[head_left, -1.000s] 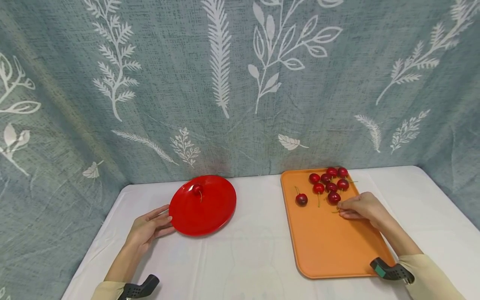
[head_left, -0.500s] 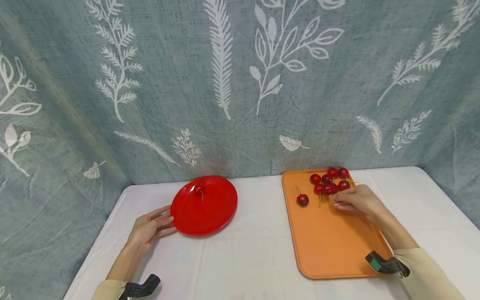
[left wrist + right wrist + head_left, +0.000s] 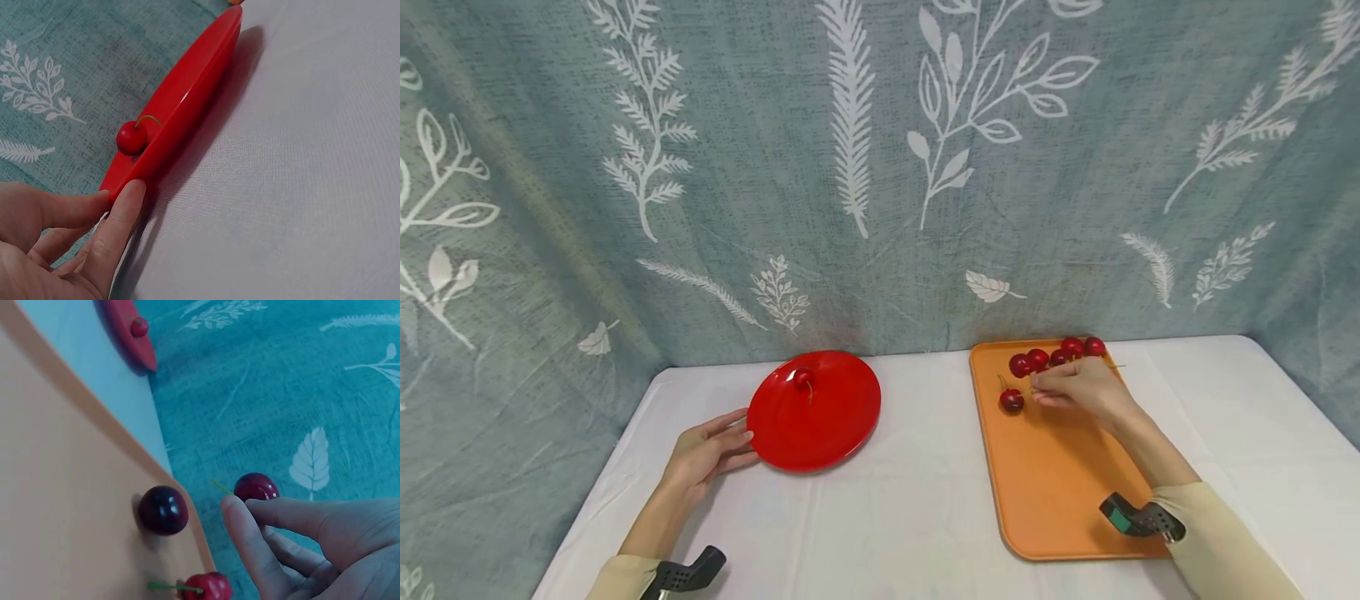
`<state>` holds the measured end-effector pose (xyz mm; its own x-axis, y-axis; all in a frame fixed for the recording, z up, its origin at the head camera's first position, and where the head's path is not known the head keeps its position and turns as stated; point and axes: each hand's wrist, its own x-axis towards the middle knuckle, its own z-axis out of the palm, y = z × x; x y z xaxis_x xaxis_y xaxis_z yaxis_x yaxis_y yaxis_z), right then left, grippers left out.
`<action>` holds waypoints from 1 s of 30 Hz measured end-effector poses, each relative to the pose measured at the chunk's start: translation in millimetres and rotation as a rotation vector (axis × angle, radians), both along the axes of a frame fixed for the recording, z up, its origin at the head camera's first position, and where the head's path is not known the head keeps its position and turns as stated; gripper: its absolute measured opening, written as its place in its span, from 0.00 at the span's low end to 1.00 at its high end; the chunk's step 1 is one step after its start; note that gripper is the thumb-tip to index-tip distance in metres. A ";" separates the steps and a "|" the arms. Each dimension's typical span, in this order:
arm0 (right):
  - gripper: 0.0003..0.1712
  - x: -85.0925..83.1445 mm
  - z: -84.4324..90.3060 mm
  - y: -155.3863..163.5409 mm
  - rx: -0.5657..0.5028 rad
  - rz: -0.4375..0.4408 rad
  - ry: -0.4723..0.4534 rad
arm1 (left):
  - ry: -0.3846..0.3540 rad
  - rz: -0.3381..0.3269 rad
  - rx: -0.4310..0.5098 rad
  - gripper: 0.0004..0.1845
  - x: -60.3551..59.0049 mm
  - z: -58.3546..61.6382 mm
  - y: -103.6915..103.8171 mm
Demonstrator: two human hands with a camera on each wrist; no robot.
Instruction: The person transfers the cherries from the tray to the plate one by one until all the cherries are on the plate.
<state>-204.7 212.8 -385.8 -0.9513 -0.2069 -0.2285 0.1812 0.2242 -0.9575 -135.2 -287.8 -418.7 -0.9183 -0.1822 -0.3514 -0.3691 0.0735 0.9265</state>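
Note:
My left hand (image 3: 711,450) pinches the left rim of a red plate (image 3: 820,425) between thumb and fingers; the left wrist view shows them meeting at its edge. One red cherry (image 3: 132,138) with a curved stem lies on that plate. Over the orange tray (image 3: 1052,492), my right hand (image 3: 1086,390) pinches a dark red cherry (image 3: 256,485) by its stem, fingertips close together. A darker cherry (image 3: 1011,401) sits alone below it on the tray. Several more cherries (image 3: 1072,347) lie at the tray's far end, some hidden behind the right hand.
A white cloth (image 3: 917,467) covers the table, with a gap between plate and tray. Behind the table hangs a blue-green curtain (image 3: 887,283) with white leaf prints. Raised edges run round the tray.
My right hand has moved from the tray's right side up and left, lifting a cherry out of the cluster. The left hand stays at the plate's rim.

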 end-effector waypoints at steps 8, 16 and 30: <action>0.20 -3.7 7.0 -14.4 -0.034 -0.010 -0.017 | 0.000 -0.008 0.026 0.32 -2.7 1.3 -1.6; 0.19 -10.3 8.6 -39.9 -0.064 -0.017 -0.032 | 0.001 -0.024 0.051 0.32 -3.7 1.5 -4.6; 0.15 -25.5 -6.9 -97.9 -0.061 0.060 -0.011 | 0.005 -0.001 0.063 0.33 -2.8 2.1 -2.9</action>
<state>-230.1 114.9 -392.6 -0.9343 -0.2772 -0.2243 0.1801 0.1763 -0.9677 -138.0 -290.7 -416.7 -0.9203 -0.1588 -0.3576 -0.3645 0.0157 0.9311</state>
